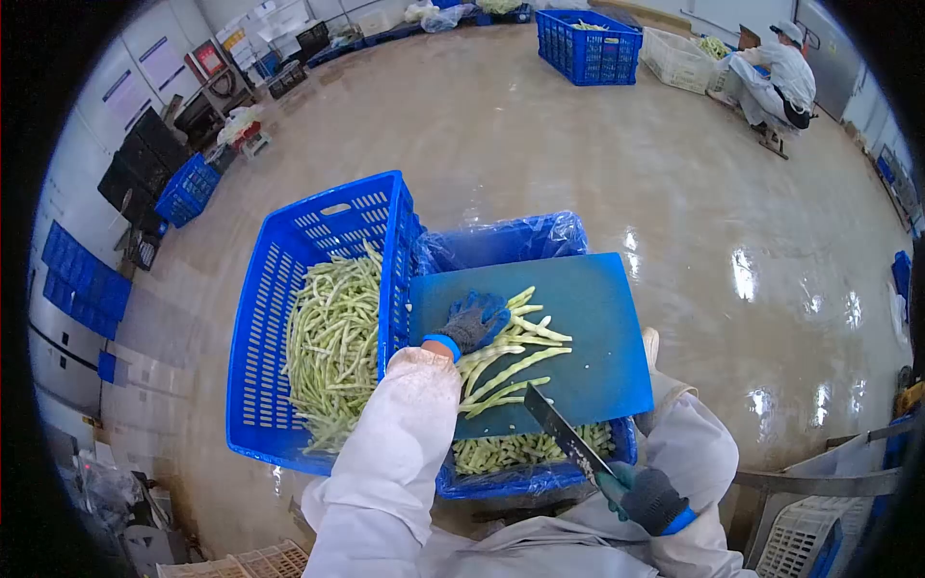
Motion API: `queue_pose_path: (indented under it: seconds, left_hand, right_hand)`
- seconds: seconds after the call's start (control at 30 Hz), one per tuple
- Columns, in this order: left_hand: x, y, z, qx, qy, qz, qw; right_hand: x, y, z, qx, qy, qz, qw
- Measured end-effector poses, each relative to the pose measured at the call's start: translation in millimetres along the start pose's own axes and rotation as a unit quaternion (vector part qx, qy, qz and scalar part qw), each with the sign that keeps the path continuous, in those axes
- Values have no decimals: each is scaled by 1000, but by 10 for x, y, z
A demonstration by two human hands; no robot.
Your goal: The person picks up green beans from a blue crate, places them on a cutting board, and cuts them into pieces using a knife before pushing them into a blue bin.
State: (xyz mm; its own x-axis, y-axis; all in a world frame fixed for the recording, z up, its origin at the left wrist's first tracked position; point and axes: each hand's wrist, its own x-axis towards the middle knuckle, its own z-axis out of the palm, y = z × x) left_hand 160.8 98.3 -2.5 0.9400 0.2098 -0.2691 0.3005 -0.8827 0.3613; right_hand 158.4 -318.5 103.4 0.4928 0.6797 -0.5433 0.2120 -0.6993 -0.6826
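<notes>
My left hand [472,323], in a grey and blue glove, bends over a loose bunch of green beans [515,352] and holds them down on the blue-green cutting board [588,308]. Their ends fan out to the right across the board. My right hand [647,498], gloved in grey and green, is closed round the handle of a long dark knife [564,433]. The blade points up and left, with its tip over the board's near edge beside the beans. Part of the bunch is hidden under my left hand.
Left of the board, a tall blue crate [251,337] holds many whole beans. The board lies across a plastic-lined blue bin [631,448] with cut pieces in it. Further off, a person [780,77] sits low beside a white crate [674,60] and a blue crate [583,48].
</notes>
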Motion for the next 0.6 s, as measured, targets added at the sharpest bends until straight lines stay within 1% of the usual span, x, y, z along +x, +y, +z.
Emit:
queue_pose_path:
  seconds: [0.03, 0.1, 0.13, 0.17, 0.23, 0.27, 0.33, 0.37, 0.4, 0.43, 0.47, 0.5, 0.53, 0.6]
  left_hand:
    - [-34, -7, 20, 3, 1, 0, 1000]
    - [-119, -23, 52, -73, 9, 106, 992]
    - [-353, 310, -242, -82, -16, 53, 995]
    - [-405, 322, -171, -43, -11, 62, 997]
    - [-631, 602, -143, 114, 16, 21, 993]
    - [-666, 620, -41, 113, 18, 22, 993]
    - [-655, 610, 96, 135, 81, -5, 988]
    - [-618, 606, 82, 134, 86, -3, 987]
    - [-604, 630, 116, 135, 78, -19, 988]
    - [-612, 639, 151, 138, 68, -39, 987]
    - [-611, 642, 144, 145, 61, -43, 987]
    - [-603, 654, 123, 145, 66, -42, 986]
    - [-617, 687, 75, 143, 49, -48, 987]
    - [-591, 665, 62, 140, 27, -55, 988]
  right_hand:
    - [90, 75, 78, -47, 42, -65, 996]
    - [261, 86, 192, -41, 63, -64, 995]
    - [343, 88, 238, -61, 80, -74, 992]
    - [391, 58, 259, -82, 98, -82, 988]
    - [408, -20, 259, -93, 117, -71, 986]
    - [411, 30, 282, -76, 106, -69, 989]
    - [356, -8, 243, -62, 97, -68, 991]
    - [258, -123, 170, 5, 104, -39, 994]
    - [174, -195, 126, 70, 110, -4, 991]
    - [211, -246, 89, 68, 111, 0, 992]
    - [321, -318, 18, -2, 190, -56, 980]
    - [451, -382, -62, -71, 269, -113, 954]
    - [584, -409, -119, -72, 272, -116, 953]
    - [881, -409, -210, -151, 293, -20, 944]
